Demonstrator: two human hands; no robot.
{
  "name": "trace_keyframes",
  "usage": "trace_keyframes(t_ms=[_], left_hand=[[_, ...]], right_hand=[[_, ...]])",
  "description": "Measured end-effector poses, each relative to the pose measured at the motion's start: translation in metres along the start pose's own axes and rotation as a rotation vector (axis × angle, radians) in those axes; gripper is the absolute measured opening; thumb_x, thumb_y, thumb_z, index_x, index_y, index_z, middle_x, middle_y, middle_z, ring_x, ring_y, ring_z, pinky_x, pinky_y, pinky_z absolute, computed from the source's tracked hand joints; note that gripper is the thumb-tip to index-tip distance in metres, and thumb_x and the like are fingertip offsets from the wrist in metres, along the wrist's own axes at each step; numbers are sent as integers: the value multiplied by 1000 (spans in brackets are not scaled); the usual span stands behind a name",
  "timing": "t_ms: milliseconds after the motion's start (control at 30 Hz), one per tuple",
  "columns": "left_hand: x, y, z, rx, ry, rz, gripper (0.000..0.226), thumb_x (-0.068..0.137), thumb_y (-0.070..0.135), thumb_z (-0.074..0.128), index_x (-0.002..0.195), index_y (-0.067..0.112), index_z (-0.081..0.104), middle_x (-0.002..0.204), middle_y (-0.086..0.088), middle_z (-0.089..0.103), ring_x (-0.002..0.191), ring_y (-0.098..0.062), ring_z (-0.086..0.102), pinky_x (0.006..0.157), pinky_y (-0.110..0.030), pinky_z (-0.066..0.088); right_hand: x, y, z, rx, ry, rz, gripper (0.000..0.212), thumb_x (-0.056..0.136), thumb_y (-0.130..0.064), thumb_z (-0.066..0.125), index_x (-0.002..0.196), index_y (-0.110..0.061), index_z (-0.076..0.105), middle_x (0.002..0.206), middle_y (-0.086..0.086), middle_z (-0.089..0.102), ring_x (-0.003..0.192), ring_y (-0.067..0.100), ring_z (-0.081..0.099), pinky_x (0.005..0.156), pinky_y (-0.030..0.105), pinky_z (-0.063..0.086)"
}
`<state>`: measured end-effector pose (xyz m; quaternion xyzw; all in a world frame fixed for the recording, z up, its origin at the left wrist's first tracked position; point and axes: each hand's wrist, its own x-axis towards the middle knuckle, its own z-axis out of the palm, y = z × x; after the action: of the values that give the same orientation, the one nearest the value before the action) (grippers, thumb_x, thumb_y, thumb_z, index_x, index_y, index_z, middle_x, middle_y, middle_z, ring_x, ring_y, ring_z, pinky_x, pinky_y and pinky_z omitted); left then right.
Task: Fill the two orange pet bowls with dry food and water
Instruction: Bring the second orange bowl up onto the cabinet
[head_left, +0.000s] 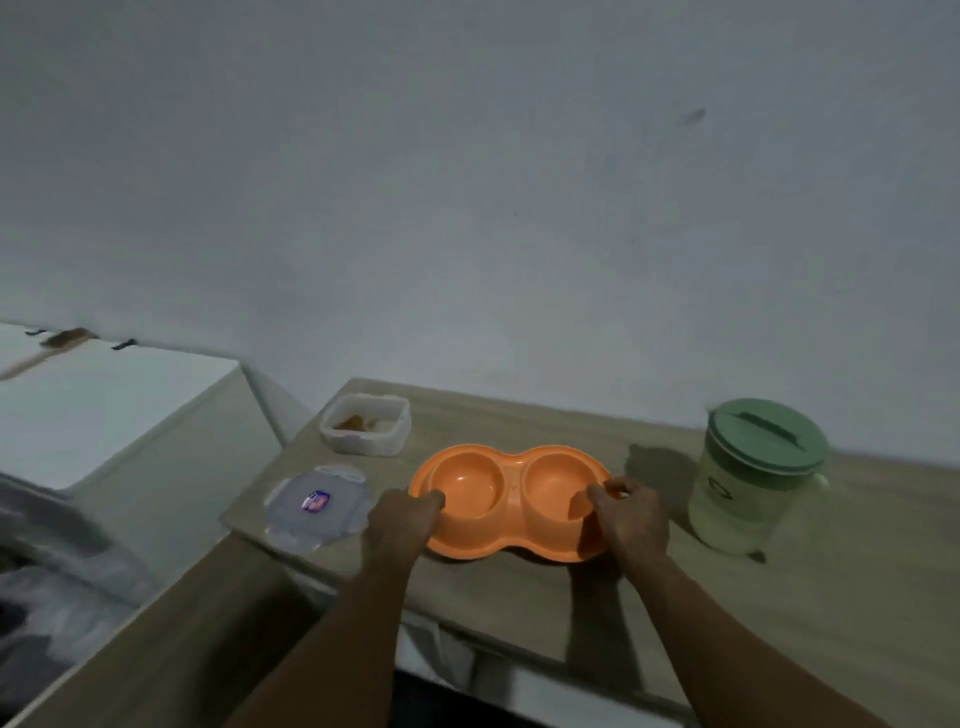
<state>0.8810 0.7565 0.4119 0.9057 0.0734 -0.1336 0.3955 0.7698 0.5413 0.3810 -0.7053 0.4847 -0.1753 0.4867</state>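
**A:** What could we not make out?

**B:** The sticker on the clear flat plastic lid (319, 506) was blurred. The brown bits in the open clear square plastic container (366, 423) were too small for us to name. Our right hand (628, 519) hid part of the right rim of the orange plastic twin-bowl pet dish (511, 501).

**A:** How did the dish lie?

**B:** It sat on the light wooden table (519, 597), between the lid and the translucent jug with a green lid (758, 473). Its hollows faced up, and its long axis ran left to right. Our left hand (402, 519) curled its fingers over the left end, and the right pinched the right rim.
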Motion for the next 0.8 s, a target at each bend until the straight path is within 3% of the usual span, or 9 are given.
trace_keyframes(t_ms=[233, 667, 800], left_hand=[[67, 6, 7, 203, -199, 69, 50, 71, 50, 59, 92, 7, 71, 90, -13, 70, 87, -32, 64, 79, -35, 51], [107, 0, 19, 400, -198, 160, 47, 81, 54, 55, 94, 12, 71, 101, -11, 70, 100, -31, 64, 85, -34, 45], [107, 2, 22, 407, -200, 154, 50, 86, 54, 54, 101, 9, 71, 103, -11, 70, 100, -30, 64, 80, -33, 44]], right_hand=[[-1, 6, 30, -38, 167, 139, 43, 85, -38, 70, 121, -15, 67, 117, 12, 69, 107, 32, 64, 95, 47, 52], [6, 7, 52, -206, 199, 110, 41, 89, -36, 66, 121, -11, 67, 118, 15, 69, 109, 34, 63, 91, 41, 51], [9, 7, 53, -256, 199, 86, 40, 91, -33, 63, 123, -10, 66, 116, 16, 70, 106, 34, 64, 89, 41, 52]])
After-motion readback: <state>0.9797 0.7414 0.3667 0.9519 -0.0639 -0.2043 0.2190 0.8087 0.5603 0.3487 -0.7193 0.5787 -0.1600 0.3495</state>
